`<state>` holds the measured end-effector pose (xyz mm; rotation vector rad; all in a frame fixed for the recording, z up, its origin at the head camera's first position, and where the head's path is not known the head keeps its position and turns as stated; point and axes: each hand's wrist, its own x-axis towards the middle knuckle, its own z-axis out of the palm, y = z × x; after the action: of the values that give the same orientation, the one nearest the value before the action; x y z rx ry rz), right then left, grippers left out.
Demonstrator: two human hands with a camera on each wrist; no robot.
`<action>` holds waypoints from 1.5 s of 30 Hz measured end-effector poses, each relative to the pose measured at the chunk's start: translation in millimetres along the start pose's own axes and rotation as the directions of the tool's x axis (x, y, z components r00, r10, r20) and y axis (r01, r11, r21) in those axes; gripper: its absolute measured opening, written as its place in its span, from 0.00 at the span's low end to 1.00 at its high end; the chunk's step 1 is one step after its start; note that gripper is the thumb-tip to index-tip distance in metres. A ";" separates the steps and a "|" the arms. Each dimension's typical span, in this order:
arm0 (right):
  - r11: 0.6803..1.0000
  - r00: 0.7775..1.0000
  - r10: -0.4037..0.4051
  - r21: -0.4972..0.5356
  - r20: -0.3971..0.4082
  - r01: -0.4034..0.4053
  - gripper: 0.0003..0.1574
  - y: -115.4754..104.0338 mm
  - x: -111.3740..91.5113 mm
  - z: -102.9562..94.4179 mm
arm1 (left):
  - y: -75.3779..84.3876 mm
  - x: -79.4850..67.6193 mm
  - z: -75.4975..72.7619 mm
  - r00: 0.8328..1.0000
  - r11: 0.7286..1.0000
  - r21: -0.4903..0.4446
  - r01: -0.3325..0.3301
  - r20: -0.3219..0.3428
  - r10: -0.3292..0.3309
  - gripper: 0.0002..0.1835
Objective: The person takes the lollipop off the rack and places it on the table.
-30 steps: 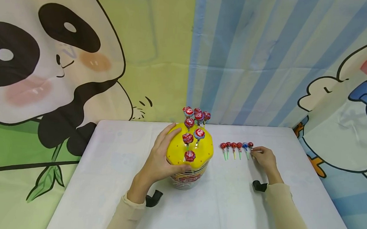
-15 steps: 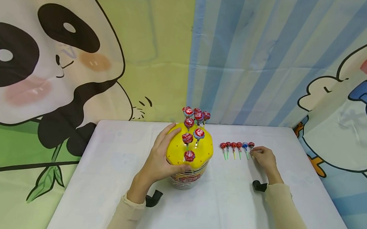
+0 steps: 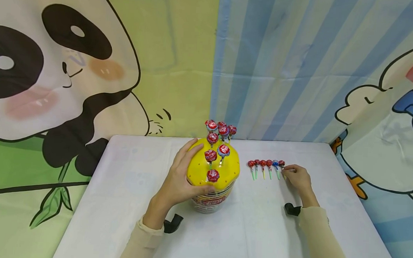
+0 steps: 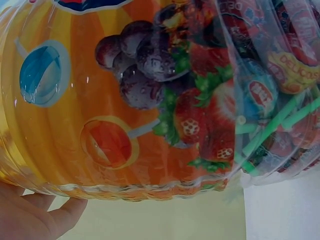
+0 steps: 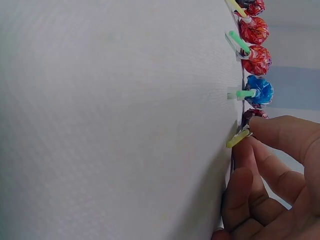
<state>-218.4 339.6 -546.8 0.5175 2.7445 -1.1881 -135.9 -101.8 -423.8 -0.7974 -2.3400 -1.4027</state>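
A clear ribbed jar with a yellow lid stands upright on the table. Several wrapped lollipops stick up from holes in that lid. My left hand grips the lid's left side, thumb across the front and fingers behind. The left wrist view shows the jar's fruit label and more lollipops packed inside. To the right, my right hand pinches the dark red lollipop at the end of a row, its yellow stick showing by the fingertips. Beside it lies a blue lollipop.
Red-wrapped lollipops make up the rest of the row on the white table, sticks toward me. Behind the table hangs a printed backdrop with a panda and stripes. A black strap piece shows at each wrist.
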 end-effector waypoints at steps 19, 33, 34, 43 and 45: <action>0.844 0.870 -0.475 0.213 -0.130 0.492 0.20 -120.6 -77.8 -12.0 | 1.0 0.1 0.1 1.000 1.000 -0.002 0.015 0.006 -0.015 0.55; 0.520 0.625 -0.773 0.454 -0.109 0.723 0.20 -205.5 -155.9 -0.3 | 1.4 0.2 0.1 1.000 1.000 0.001 0.031 0.002 -0.031 0.55; 0.513 0.613 -0.783 0.448 -0.105 0.732 0.19 -208.3 -157.5 1.8 | 1.6 0.2 0.1 1.000 1.000 -0.001 0.030 0.002 -0.030 0.55; 0.460 0.569 -0.819 0.507 -0.074 0.729 0.14 -219.6 -166.0 16.5 | 2.5 0.5 0.3 1.000 1.000 -0.021 0.006 -0.001 -0.006 0.55; 0.468 0.577 -0.814 0.508 -0.071 0.723 0.13 -219.8 -166.4 18.4 | 2.8 0.2 0.3 1.000 1.000 -0.021 0.005 -0.002 -0.005 0.55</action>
<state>-140.0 142.2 -370.1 -0.9498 2.4829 -1.9969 -134.4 -100.5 -421.8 -0.7959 -2.3313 -1.4312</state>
